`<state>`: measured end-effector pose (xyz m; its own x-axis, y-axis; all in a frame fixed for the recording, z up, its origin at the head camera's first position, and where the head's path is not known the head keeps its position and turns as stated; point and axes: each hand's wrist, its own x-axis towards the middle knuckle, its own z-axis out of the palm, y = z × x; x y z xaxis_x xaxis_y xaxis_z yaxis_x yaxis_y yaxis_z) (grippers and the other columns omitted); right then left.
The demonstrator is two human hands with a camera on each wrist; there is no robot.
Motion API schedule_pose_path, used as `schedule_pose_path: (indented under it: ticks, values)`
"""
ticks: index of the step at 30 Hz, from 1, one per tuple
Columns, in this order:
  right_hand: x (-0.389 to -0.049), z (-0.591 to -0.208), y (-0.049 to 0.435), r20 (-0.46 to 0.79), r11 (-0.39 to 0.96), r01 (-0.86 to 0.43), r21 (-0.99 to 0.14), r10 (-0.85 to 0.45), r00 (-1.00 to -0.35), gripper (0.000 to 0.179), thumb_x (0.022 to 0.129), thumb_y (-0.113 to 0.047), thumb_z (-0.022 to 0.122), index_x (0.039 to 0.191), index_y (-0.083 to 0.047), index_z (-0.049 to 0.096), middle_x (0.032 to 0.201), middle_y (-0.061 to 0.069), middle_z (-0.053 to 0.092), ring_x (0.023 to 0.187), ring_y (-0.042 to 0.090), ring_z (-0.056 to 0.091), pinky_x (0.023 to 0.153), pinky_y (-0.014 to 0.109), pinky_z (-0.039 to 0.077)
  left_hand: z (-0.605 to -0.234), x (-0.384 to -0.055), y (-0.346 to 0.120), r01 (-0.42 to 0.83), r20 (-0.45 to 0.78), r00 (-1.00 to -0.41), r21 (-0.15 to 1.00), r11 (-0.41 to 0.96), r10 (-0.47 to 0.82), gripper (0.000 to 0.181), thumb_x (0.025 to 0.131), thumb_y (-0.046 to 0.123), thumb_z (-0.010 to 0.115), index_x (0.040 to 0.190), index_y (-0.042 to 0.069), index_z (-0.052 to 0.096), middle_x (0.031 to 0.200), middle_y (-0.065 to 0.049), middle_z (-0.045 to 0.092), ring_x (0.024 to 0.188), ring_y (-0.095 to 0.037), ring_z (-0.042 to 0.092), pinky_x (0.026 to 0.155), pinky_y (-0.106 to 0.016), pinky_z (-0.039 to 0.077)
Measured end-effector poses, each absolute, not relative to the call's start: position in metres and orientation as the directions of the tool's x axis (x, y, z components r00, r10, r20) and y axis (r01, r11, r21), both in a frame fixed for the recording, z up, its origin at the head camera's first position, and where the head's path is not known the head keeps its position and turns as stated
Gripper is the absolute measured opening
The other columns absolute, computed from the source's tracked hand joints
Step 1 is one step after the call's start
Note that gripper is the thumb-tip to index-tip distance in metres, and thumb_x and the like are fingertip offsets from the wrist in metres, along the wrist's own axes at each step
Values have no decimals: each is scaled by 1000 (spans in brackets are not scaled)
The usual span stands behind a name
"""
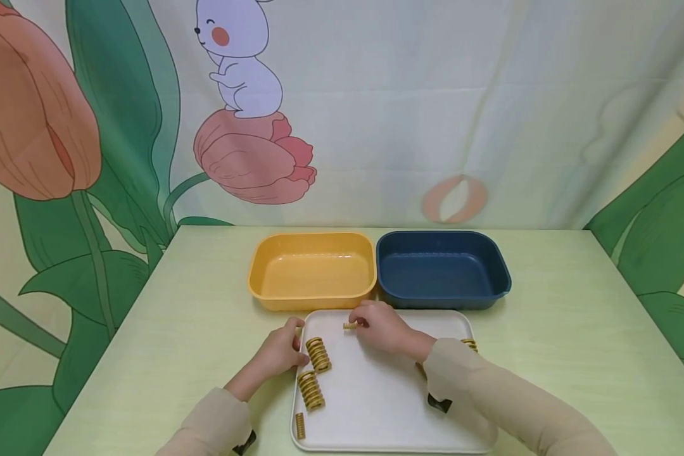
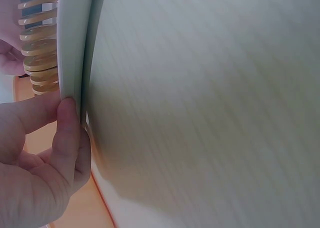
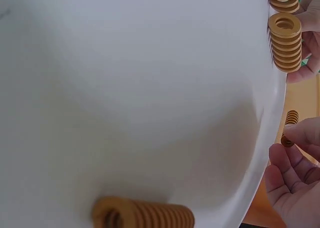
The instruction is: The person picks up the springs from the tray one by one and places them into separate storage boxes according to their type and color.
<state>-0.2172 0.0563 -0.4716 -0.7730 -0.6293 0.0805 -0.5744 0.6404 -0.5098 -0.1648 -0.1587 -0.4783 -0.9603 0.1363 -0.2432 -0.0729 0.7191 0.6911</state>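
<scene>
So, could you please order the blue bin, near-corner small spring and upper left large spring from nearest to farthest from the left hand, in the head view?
1. Upper left large spring: just right of the left hand.
2. Near-corner small spring: at the tray's near left corner.
3. Blue bin: beyond the tray, rightward.

A: What is hanging behind the pale green table [image 1: 576, 316]?
B: A light cloth [image 1: 376, 126]; its printed rabbit [image 1: 253, 88] is sitting on a pink tulip [image 1: 242, 158].
A: Left side, light?
B: An orange tulip [image 1: 28, 107] is rising among green leaves [image 1: 114, 82]; soft shadows [image 2: 130, 173] are darkening the table.
</scene>
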Motion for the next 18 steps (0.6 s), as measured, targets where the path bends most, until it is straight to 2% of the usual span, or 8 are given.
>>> schedule_pose_path:
  ticks: [11, 18]
  values:
    - [-217, -462, 61, 90, 642, -583, -498, -630, -772, 17, 76, -1, 58, 88, -9, 67, 80, 0, 61, 70, 9, 47, 65, 23, 41, -477, -164, -157, -63, -234, -962, 691, 720, 140, 62, 67, -3, 69, 121, -2, 38, 72, -6, 47, 57, -13, 44, 51, -23, 39]
    - [-220, -457, 64, 169, 618, -652, -439, -656, -735, 16, 75, -1, 60, 86, -8, 68, 80, 0, 63, 70, 9, 52, 64, 20, 44, -478, -164, -158, -66, -238, -961, 688, 723, 139, 63, 67, -2, 70, 122, -2, 38, 72, -6, 48, 59, -14, 44, 52, -23, 38]
